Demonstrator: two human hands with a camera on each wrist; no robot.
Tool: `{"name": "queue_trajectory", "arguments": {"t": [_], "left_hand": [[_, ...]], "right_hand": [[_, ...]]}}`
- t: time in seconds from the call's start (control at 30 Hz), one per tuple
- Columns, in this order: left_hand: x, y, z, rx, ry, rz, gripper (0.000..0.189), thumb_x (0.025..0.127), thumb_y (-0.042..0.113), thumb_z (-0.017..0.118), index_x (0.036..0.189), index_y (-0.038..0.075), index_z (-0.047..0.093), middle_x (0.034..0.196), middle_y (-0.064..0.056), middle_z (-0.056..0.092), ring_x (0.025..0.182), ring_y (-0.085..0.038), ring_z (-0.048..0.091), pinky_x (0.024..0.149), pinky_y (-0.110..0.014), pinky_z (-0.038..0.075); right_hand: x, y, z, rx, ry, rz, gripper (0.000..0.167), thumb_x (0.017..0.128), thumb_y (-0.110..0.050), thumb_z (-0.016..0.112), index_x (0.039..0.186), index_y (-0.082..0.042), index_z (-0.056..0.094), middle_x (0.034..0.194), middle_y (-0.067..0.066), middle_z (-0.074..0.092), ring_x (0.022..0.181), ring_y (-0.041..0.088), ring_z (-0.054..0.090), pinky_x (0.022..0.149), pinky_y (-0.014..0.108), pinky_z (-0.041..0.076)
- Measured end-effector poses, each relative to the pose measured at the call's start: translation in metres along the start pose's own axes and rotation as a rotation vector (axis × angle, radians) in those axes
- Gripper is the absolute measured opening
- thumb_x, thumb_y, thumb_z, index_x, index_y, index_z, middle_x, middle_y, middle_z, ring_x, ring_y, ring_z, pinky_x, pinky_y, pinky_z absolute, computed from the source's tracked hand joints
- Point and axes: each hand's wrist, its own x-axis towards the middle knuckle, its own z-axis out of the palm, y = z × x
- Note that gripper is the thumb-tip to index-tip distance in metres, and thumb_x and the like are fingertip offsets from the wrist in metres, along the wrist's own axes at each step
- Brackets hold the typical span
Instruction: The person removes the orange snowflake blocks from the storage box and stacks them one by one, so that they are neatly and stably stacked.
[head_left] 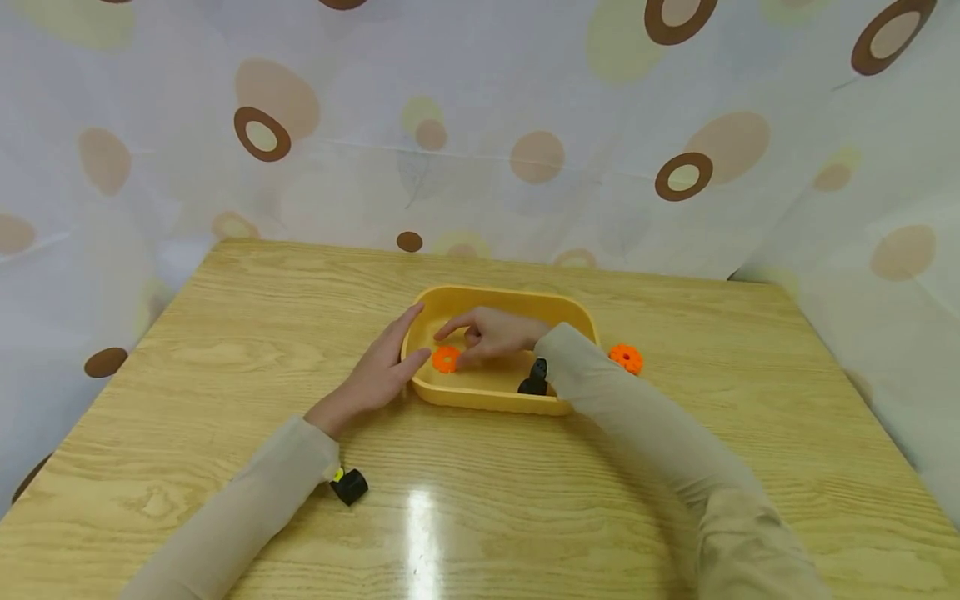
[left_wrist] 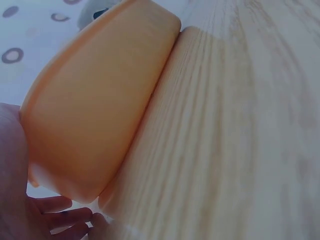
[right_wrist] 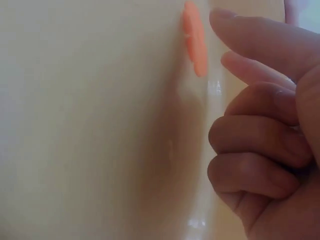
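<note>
A yellow rectangular tub (head_left: 480, 402) with rounded corners stands on the table. At its left end my left hand (head_left: 378, 367) grips the rim, thumb over the edge and fingers along the outside. My right hand (head_left: 501, 330) is inside the tub, thumb and index finger spread apart, the other fingers curled in. Close to those two fingertips, an orange flower-shaped disc (head_left: 440, 358) with a notched edge lies on the tub's floor. In the right wrist view a gap shows between the disc (right_wrist: 195, 40) and the fingers; the hand holds nothing.
Another orange notched piece (head_left: 620, 360) lies on the table just right of the tub, partly hidden by the right sleeve (head_left: 645, 417). The wooden table (head_left: 480, 517) meets a patterned cloth (head_left: 480, 125) at the back. Small black cameras (head_left: 350, 486) are strapped at the wrists.
</note>
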Motion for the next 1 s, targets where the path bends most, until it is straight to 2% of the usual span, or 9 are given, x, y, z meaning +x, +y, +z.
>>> {"name": "queue_trajectory", "arguments": {"t": [0.3, 0.6, 0.8, 1.0], "left_hand": [[-0.001, 0.0016, 0.0017, -0.013, 0.011, 0.012, 0.065, 0.1, 0.021, 0.047, 0.155, 0.009, 0.015, 0.159, -0.019, 0.019, 0.146, -0.037, 0.019, 0.117, -0.056, 0.018], [-0.0005, 0.0027, 0.0, -0.008, 0.012, 0.011, 0.064, 0.101, 0.021, 0.047, 0.155, 0.007, 0.015, 0.159, -0.018, 0.02, 0.146, -0.036, 0.019, 0.117, -0.054, 0.017], [-0.0012, 0.0038, -0.0002, -0.007, 0.003, 0.008, 0.065, 0.101, 0.021, 0.046, 0.155, 0.007, 0.014, 0.159, -0.019, 0.019, 0.146, -0.037, 0.019, 0.117, -0.055, 0.017], [-0.0023, 0.0036, 0.0005, -0.003, 0.005, 0.001, 0.065, 0.101, 0.024, 0.046, 0.155, 0.008, 0.013, 0.159, -0.018, 0.019, 0.146, -0.037, 0.019, 0.117, -0.054, 0.017]], "right_hand": [[0.002, 0.0025, 0.0018, -0.052, -0.015, -0.011, 0.046, 0.084, -0.014, 0.074, 0.127, -0.005, 0.061, 0.054, -0.005, 0.03, 0.049, 0.01, 0.025, 0.051, 0.02, 0.024], [0.0053, 0.005, 0.001, -0.073, -0.03, 0.004, 0.042, 0.084, -0.008, 0.072, 0.125, -0.006, 0.063, 0.054, -0.005, 0.03, 0.049, 0.01, 0.026, 0.052, 0.02, 0.026], [0.0061, 0.0052, 0.0015, -0.072, -0.027, 0.009, 0.04, 0.082, -0.006, 0.074, 0.12, -0.003, 0.063, 0.054, -0.005, 0.03, 0.049, 0.009, 0.026, 0.053, 0.02, 0.028], [0.0049, 0.003, 0.003, -0.066, 0.003, 0.089, 0.04, 0.081, -0.008, 0.076, 0.116, 0.002, 0.059, 0.054, -0.004, 0.033, 0.048, 0.009, 0.03, 0.056, 0.021, 0.033]]}}
